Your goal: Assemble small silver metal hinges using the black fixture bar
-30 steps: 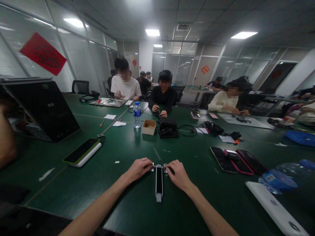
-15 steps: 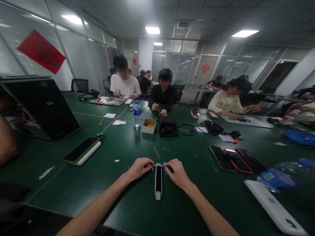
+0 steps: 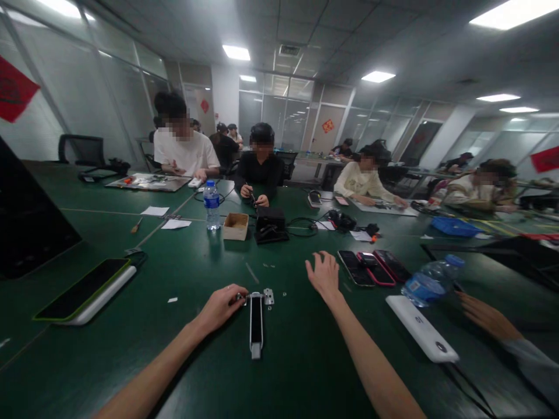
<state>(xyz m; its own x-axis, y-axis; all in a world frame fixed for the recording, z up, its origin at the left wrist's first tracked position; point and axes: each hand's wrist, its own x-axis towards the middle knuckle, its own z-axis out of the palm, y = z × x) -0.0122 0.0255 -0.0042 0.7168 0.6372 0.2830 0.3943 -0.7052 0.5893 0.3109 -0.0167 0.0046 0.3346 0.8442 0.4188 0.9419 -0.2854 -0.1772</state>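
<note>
A long, narrow piece [image 3: 256, 320] with a white frame and black face lies on the green table, small metal brackets at its far end. My left hand [image 3: 222, 306] is closed, its fingertips pinching the left-hand bracket and partly hiding it. Uncovered on the other side is the right-hand metal bracket [image 3: 268, 296]. Close to it lie two tiny ring-like parts, perhaps nuts or washers [image 3: 284, 294]. My right hand [image 3: 325, 272] holds nothing; its fingers are spread over the table, just left of several phones [image 3: 356, 267].
A white device [image 3: 419, 326] and a water bottle [image 3: 430, 282] stand to the right, beside another person's hand [image 3: 491, 317]. At left lies a green-edged phone [image 3: 82, 288]. Farther back are a cardboard box [image 3: 236, 228], a second bottle [image 3: 212, 209] and a black case [image 3: 269, 224].
My right hand has let go of the right-hand bracket and moved forward and right, its fingers opening. My left hand stays at its bracket. The view has turned right.
</note>
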